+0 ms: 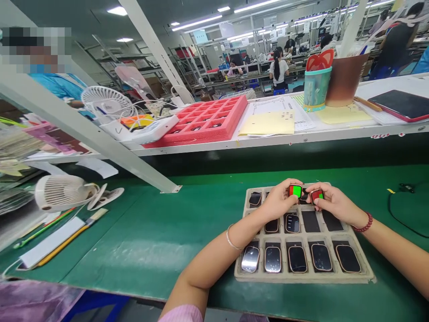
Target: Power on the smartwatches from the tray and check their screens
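My left hand (283,197) grips a smartwatch body (295,192) whose lit screen shows red and green blocks. Close beside it, my right hand (330,202) pinches a second smartwatch body (317,196), also lit red and green and partly covered by the fingers. Both are held over the far row of a beige compartment tray (304,278). Several dark-screened watch bodies lie in its near row, such as the watch (297,259) in the middle. In the middle row a watch (292,223) shows small white text, and two compartments to its right hold only dark pads.
A white fan (62,192), a brush (72,237) and a green stick lie left on the green table. A slanted white post (134,158) stands beyond them. The shelf (261,139) above bears a red foam tray (231,118), papers, cups and a phone (402,103). A black cable (402,220) lies right.
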Demonstrator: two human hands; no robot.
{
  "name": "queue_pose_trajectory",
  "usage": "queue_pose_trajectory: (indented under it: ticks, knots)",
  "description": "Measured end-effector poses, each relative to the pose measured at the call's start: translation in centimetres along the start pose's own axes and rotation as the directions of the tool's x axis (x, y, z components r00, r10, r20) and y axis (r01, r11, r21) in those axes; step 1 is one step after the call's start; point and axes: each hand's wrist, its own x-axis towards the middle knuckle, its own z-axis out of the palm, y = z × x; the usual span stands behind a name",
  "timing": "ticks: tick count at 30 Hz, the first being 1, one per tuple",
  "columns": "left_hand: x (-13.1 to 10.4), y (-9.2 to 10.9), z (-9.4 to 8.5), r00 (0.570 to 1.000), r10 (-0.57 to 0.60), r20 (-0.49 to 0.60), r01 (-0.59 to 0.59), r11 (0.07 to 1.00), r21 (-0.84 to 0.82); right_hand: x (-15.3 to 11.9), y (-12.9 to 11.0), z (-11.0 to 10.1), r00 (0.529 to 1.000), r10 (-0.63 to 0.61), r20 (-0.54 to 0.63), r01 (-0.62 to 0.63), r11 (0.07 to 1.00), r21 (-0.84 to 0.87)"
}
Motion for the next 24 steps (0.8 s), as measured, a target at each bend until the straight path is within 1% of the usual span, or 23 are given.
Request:
queue_pose_trajectory:
  ticks: [3, 16, 24]
  knots:
    - [-0.03, 0.13, 0.02, 1.0, -0.02, 0.017, 0.021, 0.999, -0.036, 0.0, -0.16, 0.05, 1.0, 0.001, -0.001, -0.001, 1.0, 0.011]
    - [-0.16, 0.72, 0.13, 0.998, -0.034, 0.043, 0.036, 0.998, -0.044, -0.21, -0.35, -0.19, 0.999, 0.038, 0.0, -0.038, 0.999, 0.019]
    - [-0.1, 1.02, 0.09, 0.999, -0.038, -0.009, 0.037, 0.998, -0.045, -0.22, -0.28, -0.25, 0.999, 0.049, 0.003, -0.049, 0.998, 0.039]
